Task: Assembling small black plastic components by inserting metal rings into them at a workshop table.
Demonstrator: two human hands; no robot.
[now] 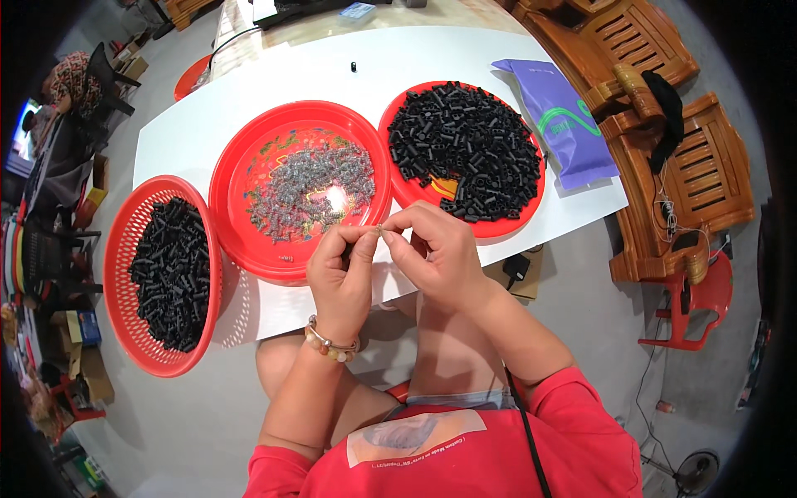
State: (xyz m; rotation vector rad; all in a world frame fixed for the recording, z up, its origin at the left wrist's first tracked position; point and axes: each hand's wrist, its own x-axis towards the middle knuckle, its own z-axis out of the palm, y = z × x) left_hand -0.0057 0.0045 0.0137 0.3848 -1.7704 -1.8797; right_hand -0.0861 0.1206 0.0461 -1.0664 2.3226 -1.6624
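My left hand [342, 272] and my right hand [442, 256] meet above the table's near edge, thumbs and forefingers pinched tip to tip. Whatever lies between the fingertips is too small to make out. Just beyond my left hand is a round red tray [228, 195] with a heap of small silvery coiled metal pieces [320, 178]. Past my right hand, a second red tray [541, 178] holds a pile of short black tubular plastic parts [461, 145]. At the left, a red perforated basket [119, 274] contains more black tubular parts [170, 274].
These containers stand on a white tabletop [282, 79], the basket at its left edge. One black part [354, 67] lies alone at the back. A purple packet [560, 120] rests at the right. Wooden chairs [689, 174] and a red plastic stool [706, 303] stand beyond.
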